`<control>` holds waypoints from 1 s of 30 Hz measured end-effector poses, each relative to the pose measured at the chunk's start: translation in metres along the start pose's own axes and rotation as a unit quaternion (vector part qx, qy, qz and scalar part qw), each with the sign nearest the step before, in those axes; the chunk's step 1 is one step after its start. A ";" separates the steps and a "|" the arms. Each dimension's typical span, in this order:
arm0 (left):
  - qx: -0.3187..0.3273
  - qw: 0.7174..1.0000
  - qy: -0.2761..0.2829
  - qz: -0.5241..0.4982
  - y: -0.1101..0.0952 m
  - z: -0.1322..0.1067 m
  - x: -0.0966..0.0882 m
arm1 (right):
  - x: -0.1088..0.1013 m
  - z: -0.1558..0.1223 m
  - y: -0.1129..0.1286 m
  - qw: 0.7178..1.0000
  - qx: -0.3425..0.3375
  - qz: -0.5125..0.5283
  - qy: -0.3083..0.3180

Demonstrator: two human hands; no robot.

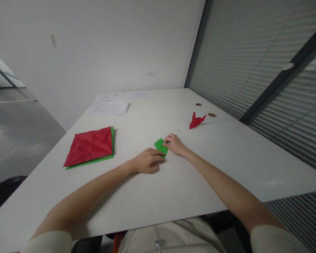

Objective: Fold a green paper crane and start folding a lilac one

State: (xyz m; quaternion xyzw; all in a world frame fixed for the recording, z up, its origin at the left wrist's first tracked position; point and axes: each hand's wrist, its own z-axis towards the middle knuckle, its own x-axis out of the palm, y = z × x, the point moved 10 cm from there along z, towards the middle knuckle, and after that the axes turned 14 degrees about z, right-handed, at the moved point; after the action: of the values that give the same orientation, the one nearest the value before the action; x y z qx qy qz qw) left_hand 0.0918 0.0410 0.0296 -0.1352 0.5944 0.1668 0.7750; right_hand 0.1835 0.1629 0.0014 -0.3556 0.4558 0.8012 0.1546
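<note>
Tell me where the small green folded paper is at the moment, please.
In the head view, just below the middle, the small green folded paper is on the white table between the left hand and the right hand, both touching it.

Seen from my remote post, the paper [159, 144], green and folded small into an angular shape, lies on the table [189, 189], partly covered.

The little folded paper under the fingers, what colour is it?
The folded paper is green; it shows best in the head view.
</note>
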 end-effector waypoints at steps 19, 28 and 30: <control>-0.017 1.000 -0.011 0.002 0.007 0.000 0.005 | -0.002 -0.002 0.005 0.999 0.012 -0.023 -0.020; -0.028 1.000 0.003 0.013 0.001 0.004 0.002 | -0.007 -0.008 0.005 0.993 0.062 -0.092 -0.032; -0.031 0.999 0.006 0.022 0.000 0.004 0.001 | -0.005 -0.008 0.005 0.992 0.066 -0.099 -0.028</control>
State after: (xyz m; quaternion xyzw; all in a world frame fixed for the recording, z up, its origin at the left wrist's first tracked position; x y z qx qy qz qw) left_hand 0.0958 0.0423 0.0294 -0.1465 0.5968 0.2013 0.7628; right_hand 0.1879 0.1539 0.0051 -0.3652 0.4654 0.7599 0.2694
